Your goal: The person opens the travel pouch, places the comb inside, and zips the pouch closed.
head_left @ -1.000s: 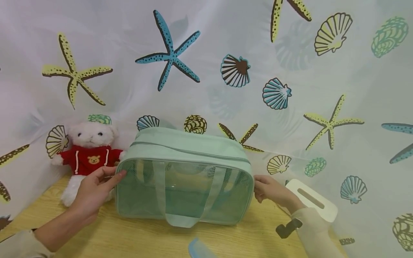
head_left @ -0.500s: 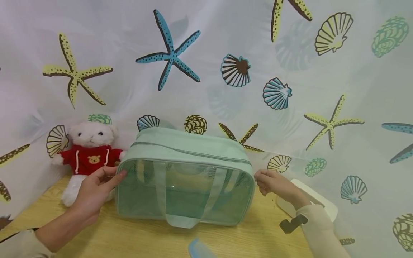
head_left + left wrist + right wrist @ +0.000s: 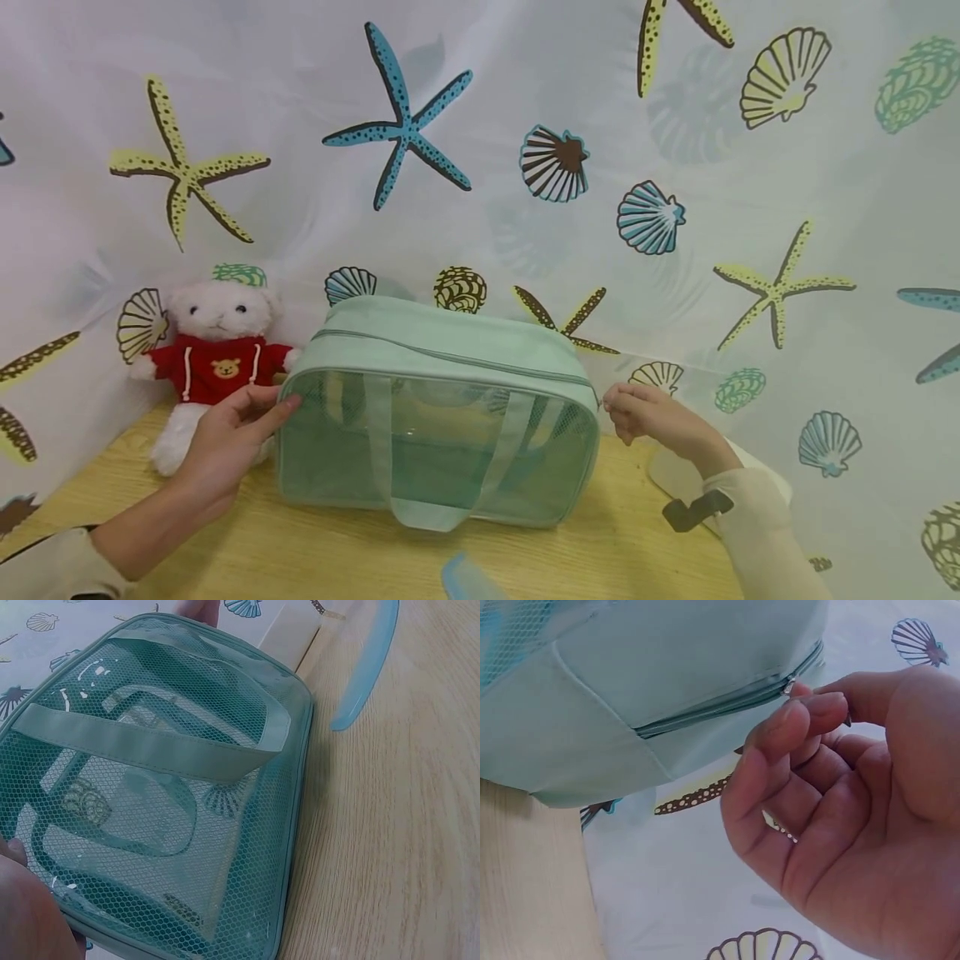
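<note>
I get the white cloth point(image 3: 465, 233) as a backdrop behind both hands, printed with starfish and shells, and the wooden table point(image 3: 600, 533) below them. Between the left hand point(image 3: 236, 433) and the right hand point(image 3: 652, 418), the mint-green bag point(image 3: 438, 417) stands upright on the wood, its see-through front towards my head camera. Just behind the left hand I can see the white bear point(image 3: 221, 371) in its red hoodie, sitting close against the bag's end. Under the right hand, partly covered by the forearm, I make out a flat white object point(image 3: 667, 477). I read the left grip as a pinch on the bag's end, thumb on the front, the other fingers mostly hidden. The right hand is curled just off the opposite end, and on my right wrist camera its fingertips pinch the zipper pull point(image 3: 788, 685), hiding most of it. The strap point(image 3: 429, 514) hangs down the front, midway between the grips and lower than both. Below the hands, nearer to me, a light-blue strip point(image 3: 468, 577) runs out of my head view. A dark band point(image 3: 697, 510) sits behind the right grip, at the sleeve.
</note>
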A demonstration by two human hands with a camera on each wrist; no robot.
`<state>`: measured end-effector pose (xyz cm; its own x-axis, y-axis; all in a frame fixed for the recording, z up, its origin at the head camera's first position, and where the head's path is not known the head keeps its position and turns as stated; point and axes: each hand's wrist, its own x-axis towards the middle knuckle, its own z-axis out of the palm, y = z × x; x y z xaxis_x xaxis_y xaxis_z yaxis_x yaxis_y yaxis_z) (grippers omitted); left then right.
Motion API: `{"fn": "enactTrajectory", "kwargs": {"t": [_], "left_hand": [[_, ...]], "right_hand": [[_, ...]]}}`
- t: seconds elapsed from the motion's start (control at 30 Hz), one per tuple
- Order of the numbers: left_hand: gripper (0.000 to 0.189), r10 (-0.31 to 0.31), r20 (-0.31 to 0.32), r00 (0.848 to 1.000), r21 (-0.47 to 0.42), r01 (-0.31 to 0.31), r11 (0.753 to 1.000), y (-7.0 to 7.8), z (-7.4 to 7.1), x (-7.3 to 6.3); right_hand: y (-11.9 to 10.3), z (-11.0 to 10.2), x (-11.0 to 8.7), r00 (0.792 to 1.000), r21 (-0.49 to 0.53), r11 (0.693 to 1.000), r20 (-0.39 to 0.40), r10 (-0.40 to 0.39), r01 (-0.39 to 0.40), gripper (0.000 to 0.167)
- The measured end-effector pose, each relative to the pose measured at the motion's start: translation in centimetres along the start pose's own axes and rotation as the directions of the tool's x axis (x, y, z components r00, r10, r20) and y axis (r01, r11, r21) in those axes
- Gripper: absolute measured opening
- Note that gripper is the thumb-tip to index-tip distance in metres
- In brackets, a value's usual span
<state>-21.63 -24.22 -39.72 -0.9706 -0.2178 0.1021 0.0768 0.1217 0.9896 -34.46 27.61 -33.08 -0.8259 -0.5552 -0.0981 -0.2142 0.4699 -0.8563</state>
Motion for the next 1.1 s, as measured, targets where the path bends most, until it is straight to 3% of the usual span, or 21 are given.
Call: {"fn": "enactTrajectory", "kwargs": {"t": [0.73, 1.1], "left_hand": [[0.006, -0.018, 0.023, 1.000, -0.089, 0.020, 0.996, 0.1, 0.1, -0.4], [0.006, -0.023, 0.044, 0.999, -0.113, 0.028, 0.993, -0.4, -0.3, -0.3]], "right_hand": [[-2.7, -0.3, -0.2, 0.998, 0.002, 0.998, 0.017, -0.060, 0.060, 0.032], [-3.1, 0.0, 0.0, 0.995, 0.001, 0.996, -0.049, -0.086, 0.086, 0.028]]}}
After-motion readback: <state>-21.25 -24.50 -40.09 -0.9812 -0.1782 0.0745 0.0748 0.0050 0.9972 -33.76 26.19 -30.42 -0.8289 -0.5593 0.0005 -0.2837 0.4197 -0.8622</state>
